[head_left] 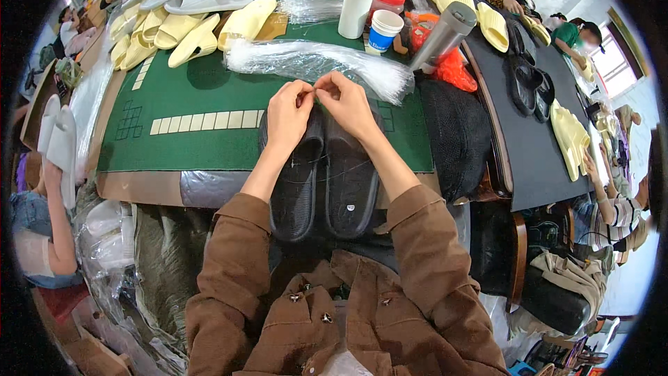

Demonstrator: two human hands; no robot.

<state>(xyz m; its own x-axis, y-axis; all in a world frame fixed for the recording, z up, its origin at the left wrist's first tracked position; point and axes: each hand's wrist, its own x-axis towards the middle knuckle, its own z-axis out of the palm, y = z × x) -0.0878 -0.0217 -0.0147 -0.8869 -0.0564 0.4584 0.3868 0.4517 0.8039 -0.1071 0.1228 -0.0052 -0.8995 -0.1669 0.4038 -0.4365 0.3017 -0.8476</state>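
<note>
Dotting black slipper (pixel 351 179): unreadable white mark (pixel 350 207)

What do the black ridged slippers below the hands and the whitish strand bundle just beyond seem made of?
Black ridged slippers: probably foam or rubber, satin finish; soft sheen over moulded-looking grooves.
Whitish strand bundle: likely thin plastic, glossy, translucent; bright glints run along it.

Brown jacket (pixel 292 327); folded cuffs (pixel 415 207); shiny fasteners (pixel 326 318)

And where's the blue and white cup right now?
In the head view, the blue and white cup stands near the top, right of centre, between the tall white bottle and the grey tumbler.
</note>
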